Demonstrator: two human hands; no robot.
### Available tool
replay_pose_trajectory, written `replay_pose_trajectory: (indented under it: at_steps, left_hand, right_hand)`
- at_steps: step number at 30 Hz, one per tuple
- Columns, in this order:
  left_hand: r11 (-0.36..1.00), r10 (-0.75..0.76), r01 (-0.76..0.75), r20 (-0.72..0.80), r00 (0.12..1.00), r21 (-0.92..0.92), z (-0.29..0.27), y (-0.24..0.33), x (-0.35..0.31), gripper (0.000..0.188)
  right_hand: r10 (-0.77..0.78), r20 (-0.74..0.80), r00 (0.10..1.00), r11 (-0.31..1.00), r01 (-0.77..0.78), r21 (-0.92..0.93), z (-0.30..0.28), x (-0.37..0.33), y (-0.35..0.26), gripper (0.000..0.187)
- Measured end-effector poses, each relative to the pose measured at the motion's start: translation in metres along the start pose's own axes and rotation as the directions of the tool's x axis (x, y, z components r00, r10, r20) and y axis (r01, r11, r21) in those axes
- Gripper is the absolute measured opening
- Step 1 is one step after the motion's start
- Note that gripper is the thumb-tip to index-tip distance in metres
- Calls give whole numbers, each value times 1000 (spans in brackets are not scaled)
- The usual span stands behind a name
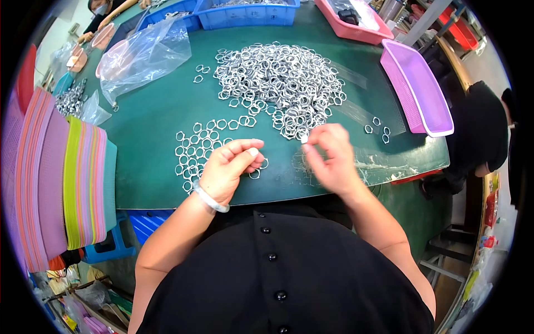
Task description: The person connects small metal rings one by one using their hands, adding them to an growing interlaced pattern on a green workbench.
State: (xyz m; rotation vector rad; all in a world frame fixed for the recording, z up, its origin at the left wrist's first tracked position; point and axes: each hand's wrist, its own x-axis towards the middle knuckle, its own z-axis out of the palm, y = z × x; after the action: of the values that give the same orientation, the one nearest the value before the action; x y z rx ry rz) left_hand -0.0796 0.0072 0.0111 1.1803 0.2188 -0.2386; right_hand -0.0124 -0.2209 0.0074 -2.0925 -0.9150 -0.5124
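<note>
A big heap of silver metal rings [278, 78], each with small lugs on its rim, lies on the green tabletop [150, 111]. My right hand [332, 156] is at the heap's near edge, thumb and forefinger pinched together; motion blurs it, and what they grip cannot be made out. My left hand [231, 167], a pale bangle on its wrist, has its fingers curled and the thumb pressed against them. Beside and partly under it, single rings [192, 150] are spread flat in loose rows. Two rings [255, 173] lie by its fingertips; anything inside the fingers is hidden.
Blue bins [247, 16] and a pink tray [356, 30] stand along the far side. A purple basket [414, 83] sits at right, near a few stray rings [385, 134]. Clear plastic bags [147, 58] lie at far left, and stacked colourful baskets [89, 183] rise at left.
</note>
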Motion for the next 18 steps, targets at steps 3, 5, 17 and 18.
replay_pose_trajectory:
  at_steps: [3, 5, 17, 18]
  left_hand:
    - [986, 75, -66, -56, 996, 153, -11, 2, -6, 22]
    - [977, 111, -93, -86, 990, 191, -18, 0, -12, 21]
    - [939, 195, -179, -24, 981, 294, -12, -9, -15, 22]
    - [939, 197, -182, -20, 980, 293, -12, -10, -16, 22]
  right_hand:
    - [23, 78, 997, 908, 12, -420, -46, -9, 25, 12]
    - [112, 127, 986, 810, -16, -587, -71, -24, 41, 11]
    - [226, 67, 972, 816, -151, -557, -84, -27, 48, 11]
    - [293, 156, 943, 870, -195, -454, -74, -18, 43, 12]
